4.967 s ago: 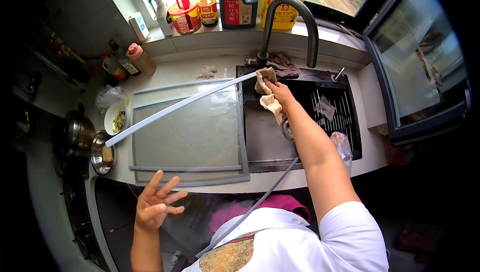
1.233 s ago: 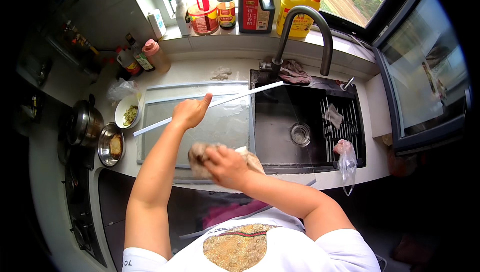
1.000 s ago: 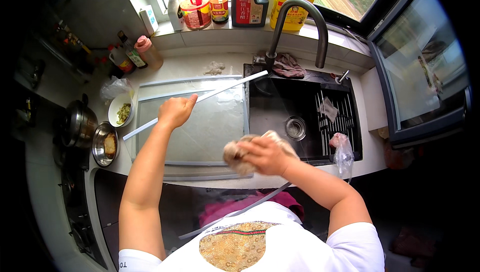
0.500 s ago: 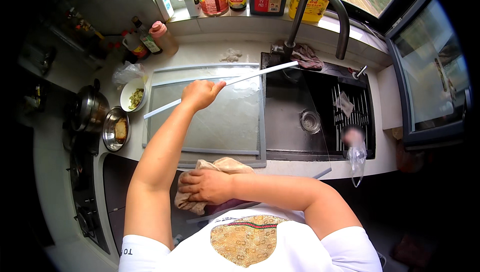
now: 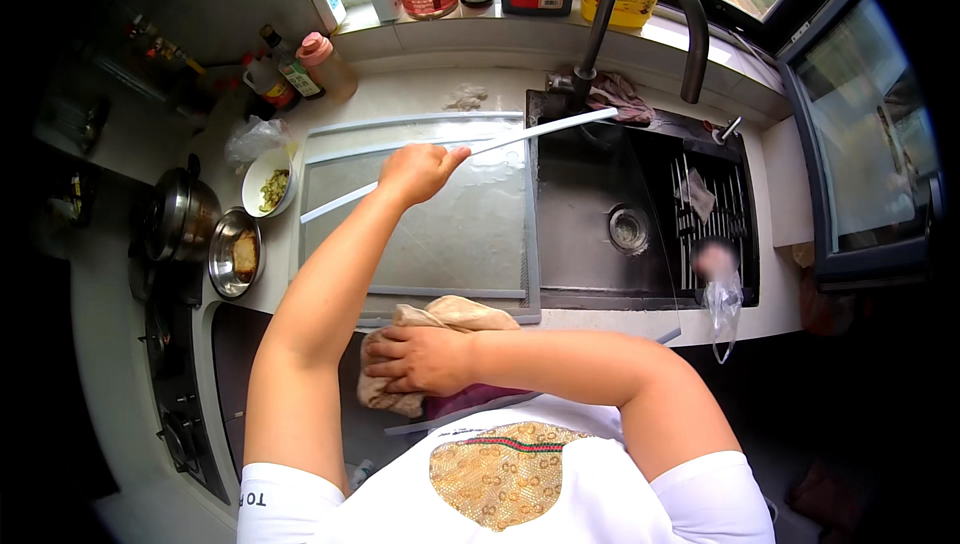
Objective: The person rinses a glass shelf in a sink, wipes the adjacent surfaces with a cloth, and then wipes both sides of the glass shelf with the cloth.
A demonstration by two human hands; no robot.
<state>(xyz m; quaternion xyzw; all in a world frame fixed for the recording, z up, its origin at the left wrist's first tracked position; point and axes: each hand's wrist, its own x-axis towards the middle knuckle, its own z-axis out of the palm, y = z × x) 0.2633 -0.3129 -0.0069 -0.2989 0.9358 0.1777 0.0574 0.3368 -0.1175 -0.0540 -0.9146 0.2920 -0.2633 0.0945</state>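
A clear glass panel with pale strips along its edges slants across my front; its upper white strip (image 5: 545, 128) runs from the counter to over the sink. My left hand (image 5: 418, 174) is closed around that strip near its middle. My right hand (image 5: 425, 359) presses a crumpled beige cloth (image 5: 455, 314) against the glass low down, close to my shirt. Fingers are bent over the cloth. Beneath the panel, another grey-edged glass shelf (image 5: 440, 293) lies flat on the counter. The panel's lower edge is partly hidden by my right arm.
Right of the shelf is a dark sink (image 5: 585, 244) with a tall black faucet (image 5: 697, 44) and a drying rack (image 5: 705, 214). To the left stand a white bowl (image 5: 285, 189) of food, a steel bowl (image 5: 222, 254) and a pot (image 5: 180, 209). Bottles line the sill.
My view has shifted slightly, moving the scene a little right and up. Both hands keep their holds on strip and cloth, with little other visible movement.
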